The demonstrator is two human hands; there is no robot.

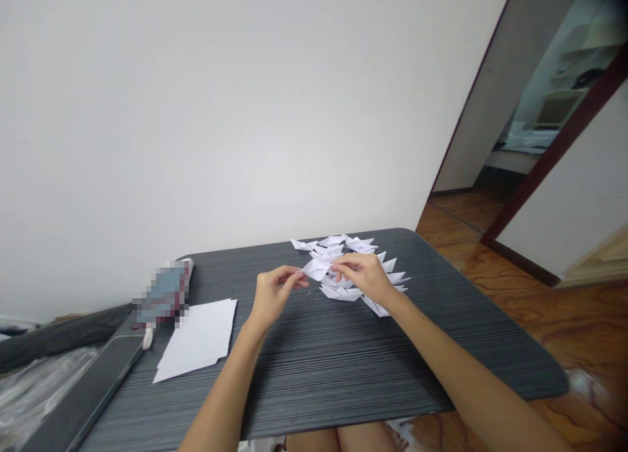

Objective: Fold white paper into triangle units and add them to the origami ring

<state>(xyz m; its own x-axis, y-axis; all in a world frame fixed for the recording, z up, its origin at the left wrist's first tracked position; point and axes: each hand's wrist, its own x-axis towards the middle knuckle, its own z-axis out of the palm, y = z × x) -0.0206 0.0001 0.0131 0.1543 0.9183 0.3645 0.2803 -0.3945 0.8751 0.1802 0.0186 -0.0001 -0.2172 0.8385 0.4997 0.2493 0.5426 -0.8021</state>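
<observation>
Both hands are raised over a dark striped table. Between them hangs a small folded white paper piece. My left hand pinches its left tip with closed fingers. My right hand grips its right side, fingers curled. Just behind and under my right hand lies a heap of several folded white paper shapes, spread towards the table's far edge.
A stack of flat white sheets lies at the left of the table. Beside it are a blurred-out object and a dark flat device. A white wall stands behind; a wooden floor and an open doorway are at the right.
</observation>
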